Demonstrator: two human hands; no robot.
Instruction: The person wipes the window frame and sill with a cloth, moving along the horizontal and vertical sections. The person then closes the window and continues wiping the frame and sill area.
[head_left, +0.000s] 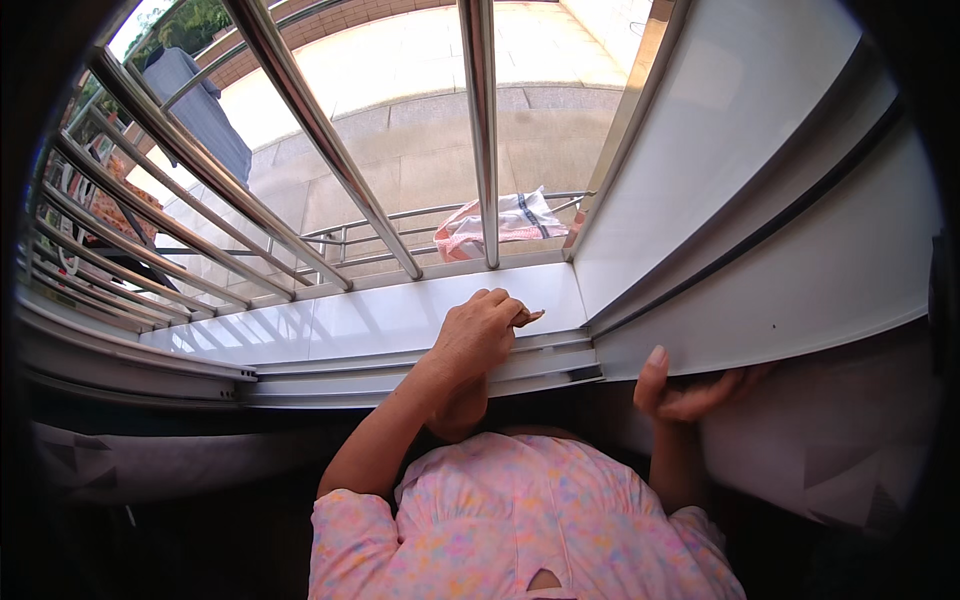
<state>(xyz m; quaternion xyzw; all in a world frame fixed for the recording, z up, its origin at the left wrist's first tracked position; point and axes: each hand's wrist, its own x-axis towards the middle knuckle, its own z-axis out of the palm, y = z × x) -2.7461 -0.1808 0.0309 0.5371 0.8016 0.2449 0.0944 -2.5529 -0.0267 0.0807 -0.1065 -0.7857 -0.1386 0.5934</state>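
My left hand (484, 330) is raised over the white windowsill (405, 304) and the metal sliding-window track (547, 352). Its fingers are closed on a small brownish scrap (532, 316), too small to name surely. To the right, my right hand (690, 394) is at the lower edge of the white window jamb panel (750, 322), thumb up and fingers stretched to the right, partly in shadow. I see nothing held in it, though its fingertips are dim. My bare foot or knee shows below the left wrist, under the track.
Upright metal window bars (480, 135) stand beyond the sill. Outside, a pink and white cloth (502, 221) hangs over a metal rack, and a blue-grey garment (199, 112) hangs at the left. A sliding window frame (135, 345) lies left of the track.
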